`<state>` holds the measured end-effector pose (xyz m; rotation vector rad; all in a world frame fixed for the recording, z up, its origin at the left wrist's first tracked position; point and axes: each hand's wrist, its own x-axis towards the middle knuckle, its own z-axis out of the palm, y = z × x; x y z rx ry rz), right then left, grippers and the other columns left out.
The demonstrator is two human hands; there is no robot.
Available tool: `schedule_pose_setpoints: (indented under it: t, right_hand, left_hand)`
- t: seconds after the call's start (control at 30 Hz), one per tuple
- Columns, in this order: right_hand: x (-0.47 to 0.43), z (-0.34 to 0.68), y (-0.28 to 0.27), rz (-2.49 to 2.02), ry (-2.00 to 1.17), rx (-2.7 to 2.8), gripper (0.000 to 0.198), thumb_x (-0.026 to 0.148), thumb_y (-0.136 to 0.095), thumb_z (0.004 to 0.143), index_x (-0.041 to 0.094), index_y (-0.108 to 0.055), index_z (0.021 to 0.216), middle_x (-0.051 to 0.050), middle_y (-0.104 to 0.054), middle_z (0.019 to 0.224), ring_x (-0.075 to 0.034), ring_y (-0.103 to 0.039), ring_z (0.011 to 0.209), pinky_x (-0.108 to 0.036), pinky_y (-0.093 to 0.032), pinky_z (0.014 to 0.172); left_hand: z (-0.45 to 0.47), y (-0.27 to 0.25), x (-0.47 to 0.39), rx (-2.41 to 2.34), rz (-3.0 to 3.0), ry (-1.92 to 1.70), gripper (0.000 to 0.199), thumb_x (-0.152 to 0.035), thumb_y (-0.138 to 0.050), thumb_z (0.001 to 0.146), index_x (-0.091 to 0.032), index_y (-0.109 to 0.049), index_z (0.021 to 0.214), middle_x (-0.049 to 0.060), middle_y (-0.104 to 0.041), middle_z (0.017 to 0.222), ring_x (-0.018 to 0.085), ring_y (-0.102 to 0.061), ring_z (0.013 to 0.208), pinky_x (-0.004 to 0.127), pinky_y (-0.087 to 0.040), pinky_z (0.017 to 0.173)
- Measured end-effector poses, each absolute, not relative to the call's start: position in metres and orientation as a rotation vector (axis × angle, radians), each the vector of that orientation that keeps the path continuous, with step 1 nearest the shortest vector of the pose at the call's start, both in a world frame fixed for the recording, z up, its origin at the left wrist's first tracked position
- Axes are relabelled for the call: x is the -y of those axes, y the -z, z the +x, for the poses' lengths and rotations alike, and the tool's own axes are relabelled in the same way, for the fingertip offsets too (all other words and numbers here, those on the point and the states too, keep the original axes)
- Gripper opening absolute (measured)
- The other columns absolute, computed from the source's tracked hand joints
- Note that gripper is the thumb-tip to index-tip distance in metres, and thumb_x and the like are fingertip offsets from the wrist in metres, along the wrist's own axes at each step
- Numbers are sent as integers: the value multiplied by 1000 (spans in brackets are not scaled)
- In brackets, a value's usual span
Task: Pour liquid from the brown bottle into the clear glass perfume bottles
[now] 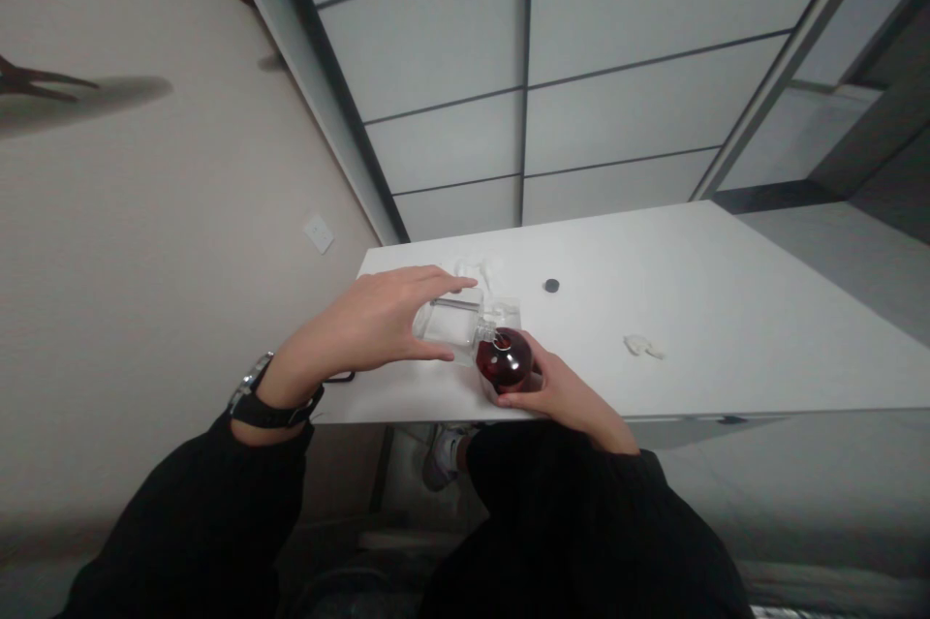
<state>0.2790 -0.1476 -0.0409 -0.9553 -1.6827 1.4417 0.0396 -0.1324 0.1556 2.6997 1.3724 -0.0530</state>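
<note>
A clear glass bottle lies tilted on its side in the air, gripped between the thumb and fingers of my left hand. Its threaded neck points right and meets the round opening of a dark red, rounded bottle. My right hand wraps round the red bottle from the right, near the table's front edge. The red bottle stands roughly upright. Whether liquid passes between the two necks is too small to tell.
On the white table lie a small dark round cap and a crumpled white scrap. Clear plastic wrapping sits behind the bottles. A wall stands at the left, and a panelled sliding door at the back.
</note>
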Motion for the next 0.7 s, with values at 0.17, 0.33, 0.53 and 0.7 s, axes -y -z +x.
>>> schedule_pose_setpoints:
  t: [0.17,0.33,0.53,0.7]
  right_hand:
    - [147,279,40,-947,-1453,1677,92,41,-93,72,26,-49,151,-12,-63,151,-34,-61,139,-54,-43,122]
    - [147,279,40,-941,-1454,1683,91,41,-93,72,26,-49,150,-13,-63,151,-34,-60,139,-52,-43,122]
    - [147,279,42,-941,-1436,1697,92,43,-93,72,24,-49,151,-13,-63,149,-34,-59,139,-52,-40,123]
    - [147,280,43,-961,-1412,1709,92,45,-93,72,26,-49,152,-13,-63,150,-35,-59,141,-53,-40,123]
  left_hand:
    - [40,-156,132,-1342,2725,43,71,-57,-74,91,-30,-54,153,6,-63,153,29,-61,138,37,-49,110]
    - [39,-157,131,-1346,2732,62,70,-57,-74,91,-30,-54,153,6,-63,152,29,-61,137,36,-49,110]
    - [37,-157,130,-1319,2760,59,70,-54,-74,92,-30,-53,153,6,-63,152,28,-61,137,35,-49,108]
    - [39,-157,130,-1323,2759,81,70,-52,-76,91,-30,-53,154,6,-63,153,28,-61,137,36,-49,109]
